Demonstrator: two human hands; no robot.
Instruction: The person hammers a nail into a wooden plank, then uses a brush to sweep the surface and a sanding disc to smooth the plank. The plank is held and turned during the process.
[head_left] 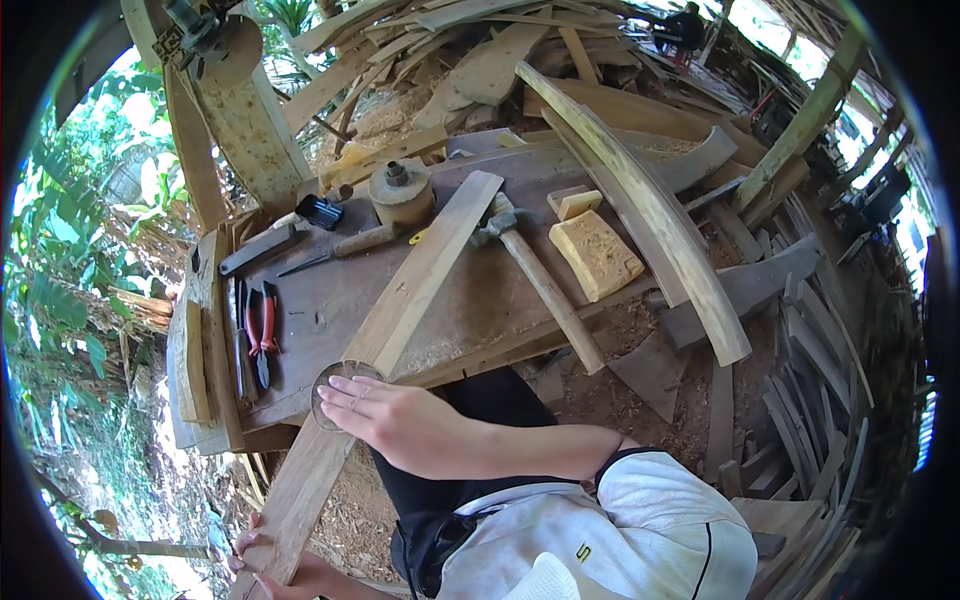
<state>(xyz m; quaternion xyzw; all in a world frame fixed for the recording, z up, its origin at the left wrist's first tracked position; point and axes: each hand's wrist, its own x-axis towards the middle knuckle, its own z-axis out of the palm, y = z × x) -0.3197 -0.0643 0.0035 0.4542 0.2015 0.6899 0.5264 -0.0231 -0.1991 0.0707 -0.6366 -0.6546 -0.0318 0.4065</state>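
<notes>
In head view we saw our L hand (305,578) w/ its grip closed round the lower end of the plank (420,280), our R hand (385,412) over a round disc (347,369) on it, grip we couldn't tell, & the plank slanting off the surface (340,285) btwn red-handled pliers (267,325) & hammer (540,278).

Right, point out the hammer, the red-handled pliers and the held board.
Hammer (548,294): head view, wooden handle.
Red-handled pliers (268,326): head view, red grip.
Held board (399,314): head view, upper face.
</notes>
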